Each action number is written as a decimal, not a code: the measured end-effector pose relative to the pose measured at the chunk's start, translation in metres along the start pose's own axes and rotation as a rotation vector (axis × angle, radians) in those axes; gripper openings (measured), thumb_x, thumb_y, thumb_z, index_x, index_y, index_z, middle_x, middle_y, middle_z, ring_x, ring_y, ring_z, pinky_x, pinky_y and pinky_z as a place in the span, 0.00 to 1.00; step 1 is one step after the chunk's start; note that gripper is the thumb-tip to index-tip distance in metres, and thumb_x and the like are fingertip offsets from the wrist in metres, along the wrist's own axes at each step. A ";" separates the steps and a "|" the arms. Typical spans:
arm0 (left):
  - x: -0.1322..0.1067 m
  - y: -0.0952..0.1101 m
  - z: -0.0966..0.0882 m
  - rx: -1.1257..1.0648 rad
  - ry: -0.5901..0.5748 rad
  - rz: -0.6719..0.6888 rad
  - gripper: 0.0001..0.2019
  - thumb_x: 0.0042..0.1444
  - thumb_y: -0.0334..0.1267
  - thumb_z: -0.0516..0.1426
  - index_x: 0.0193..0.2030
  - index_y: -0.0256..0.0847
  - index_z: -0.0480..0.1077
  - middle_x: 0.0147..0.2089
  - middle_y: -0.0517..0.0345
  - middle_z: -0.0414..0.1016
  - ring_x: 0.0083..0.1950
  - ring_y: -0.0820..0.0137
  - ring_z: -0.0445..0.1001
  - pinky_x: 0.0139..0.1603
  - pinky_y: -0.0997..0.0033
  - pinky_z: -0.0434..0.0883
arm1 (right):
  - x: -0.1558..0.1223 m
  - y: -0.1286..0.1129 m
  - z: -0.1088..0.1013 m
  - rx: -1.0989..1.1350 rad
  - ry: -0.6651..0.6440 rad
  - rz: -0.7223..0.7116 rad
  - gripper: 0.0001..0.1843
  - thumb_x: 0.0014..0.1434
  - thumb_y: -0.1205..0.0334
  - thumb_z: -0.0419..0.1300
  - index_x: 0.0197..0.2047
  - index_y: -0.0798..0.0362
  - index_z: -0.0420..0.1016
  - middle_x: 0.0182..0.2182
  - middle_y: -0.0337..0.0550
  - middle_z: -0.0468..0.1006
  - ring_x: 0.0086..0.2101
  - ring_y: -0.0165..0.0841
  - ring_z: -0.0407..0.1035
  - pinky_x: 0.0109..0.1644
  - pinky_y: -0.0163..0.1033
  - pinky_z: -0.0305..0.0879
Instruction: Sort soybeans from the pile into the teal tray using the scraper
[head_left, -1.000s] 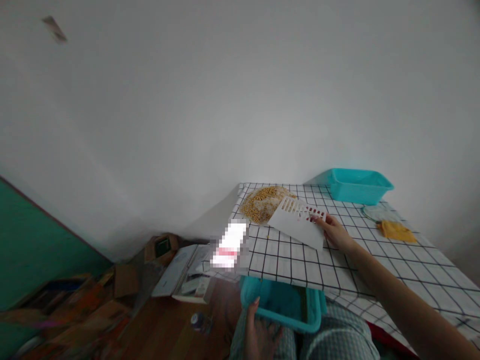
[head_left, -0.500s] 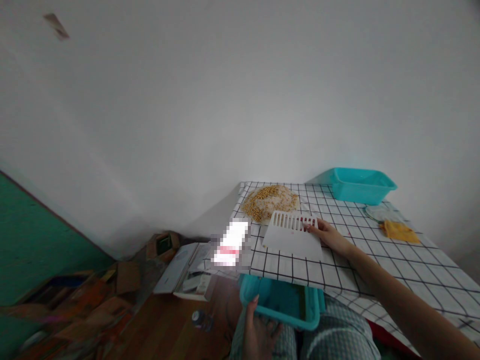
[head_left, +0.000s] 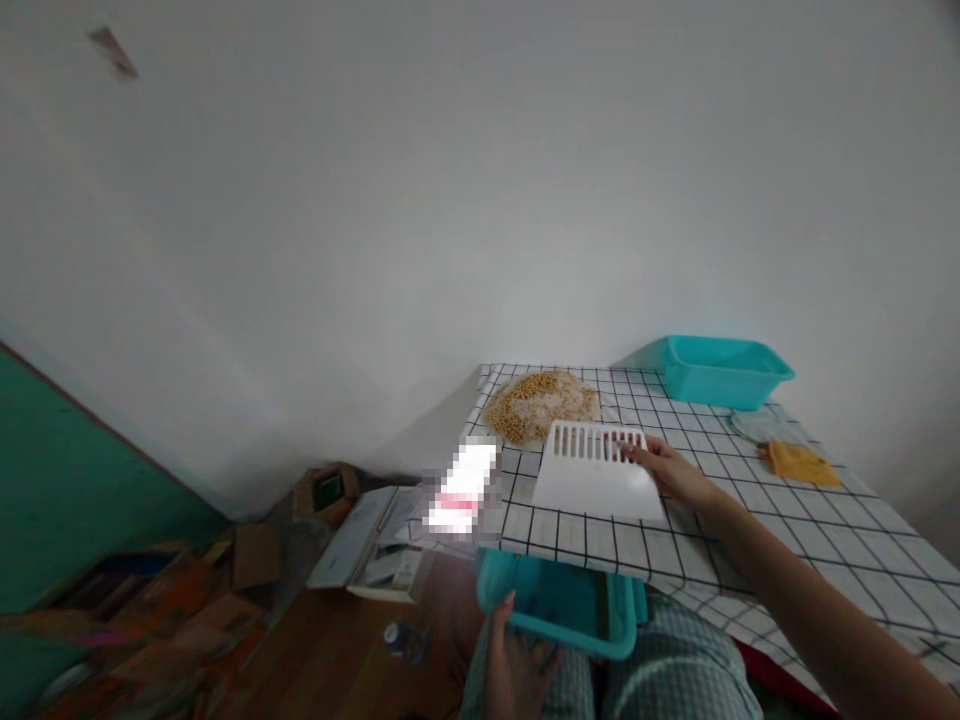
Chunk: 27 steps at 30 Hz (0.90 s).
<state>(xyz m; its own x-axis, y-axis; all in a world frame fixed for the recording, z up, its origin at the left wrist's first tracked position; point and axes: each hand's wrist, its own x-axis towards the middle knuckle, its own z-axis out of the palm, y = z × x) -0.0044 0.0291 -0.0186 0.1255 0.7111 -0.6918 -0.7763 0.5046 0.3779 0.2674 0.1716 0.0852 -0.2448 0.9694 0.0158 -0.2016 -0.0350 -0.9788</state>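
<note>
My right hand [head_left: 671, 470] grips the right edge of a white plastic scraper [head_left: 596, 475] with a row of slots along its far edge. The scraper lies over the checked tablecloth [head_left: 750, 520], just in front of a flat heap of yellow beans mixed with pale grains [head_left: 538, 405]. Below the table's near edge, my left hand [head_left: 517, 665] holds a teal basin [head_left: 559, 605] against my lap, fingers curled at its rim.
A second teal basin [head_left: 724, 370] stands at the table's far side. A yellow cloth [head_left: 801, 463] and a clear bag [head_left: 765, 428] lie to its right. A blurred white patch [head_left: 461, 485] sits at the table's left corner. Boxes, books and a small bottle [head_left: 401, 640] clutter the floor.
My right hand has drawn the scraper back from the bean heap toward the table's near edge and turned it square. The left hand and basin have hardly moved.
</note>
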 end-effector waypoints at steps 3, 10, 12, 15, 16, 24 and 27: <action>-0.001 0.000 0.000 0.019 -0.020 -0.003 0.35 0.45 0.52 0.59 0.60 0.54 0.53 0.62 0.51 0.62 0.56 0.53 0.67 0.45 0.58 0.68 | 0.009 0.000 -0.014 0.038 0.301 -0.146 0.16 0.51 0.51 0.63 0.41 0.50 0.75 0.37 0.41 0.80 0.34 0.34 0.74 0.36 0.36 0.69; -0.003 0.002 0.003 0.016 -0.007 -0.042 0.33 0.46 0.53 0.57 0.59 0.51 0.55 0.63 0.51 0.61 0.56 0.53 0.67 0.45 0.59 0.68 | 0.018 0.007 -0.041 -0.025 0.682 -0.286 0.20 0.49 0.48 0.63 0.43 0.50 0.75 0.37 0.42 0.80 0.33 0.37 0.75 0.32 0.36 0.68; -0.003 0.002 0.003 0.005 0.001 -0.050 0.33 0.46 0.53 0.57 0.59 0.51 0.55 0.63 0.51 0.62 0.56 0.54 0.67 0.46 0.59 0.67 | 0.016 0.004 -0.037 -0.010 0.638 -0.275 0.20 0.50 0.48 0.63 0.43 0.50 0.74 0.37 0.42 0.80 0.34 0.37 0.75 0.32 0.36 0.69; -0.004 0.003 0.004 -0.004 0.002 -0.055 0.34 0.46 0.52 0.58 0.60 0.50 0.55 0.62 0.50 0.62 0.56 0.53 0.67 0.46 0.58 0.67 | 0.012 -0.001 -0.025 -0.001 0.436 -0.193 0.19 0.51 0.49 0.62 0.44 0.50 0.73 0.37 0.43 0.80 0.34 0.37 0.75 0.33 0.37 0.70; -0.004 0.003 0.004 -0.001 0.006 -0.048 0.34 0.45 0.52 0.58 0.60 0.50 0.55 0.62 0.49 0.62 0.55 0.52 0.68 0.46 0.58 0.67 | 0.010 -0.001 -0.022 -0.004 0.363 -0.156 0.19 0.51 0.49 0.62 0.44 0.50 0.73 0.37 0.43 0.80 0.34 0.37 0.75 0.34 0.37 0.70; -0.001 0.001 0.001 0.004 0.018 -0.052 0.34 0.45 0.52 0.58 0.60 0.52 0.55 0.62 0.51 0.63 0.54 0.53 0.69 0.44 0.59 0.69 | 0.007 0.005 -0.013 -0.162 0.182 -0.040 0.20 0.51 0.45 0.61 0.40 0.52 0.72 0.33 0.42 0.79 0.30 0.35 0.74 0.30 0.37 0.69; -0.002 0.002 0.003 0.004 0.011 -0.062 0.34 0.45 0.52 0.58 0.60 0.53 0.55 0.62 0.52 0.63 0.54 0.54 0.69 0.44 0.59 0.69 | 0.014 0.004 -0.014 -0.213 0.200 -0.096 0.21 0.51 0.43 0.60 0.39 0.51 0.73 0.37 0.43 0.79 0.36 0.37 0.73 0.37 0.39 0.70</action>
<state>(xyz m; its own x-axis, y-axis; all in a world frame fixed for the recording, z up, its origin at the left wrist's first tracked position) -0.0046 0.0298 -0.0148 0.1664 0.6731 -0.7206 -0.7650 0.5492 0.3364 0.2765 0.1886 0.0784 -0.0386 0.9952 0.0903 -0.0067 0.0902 -0.9959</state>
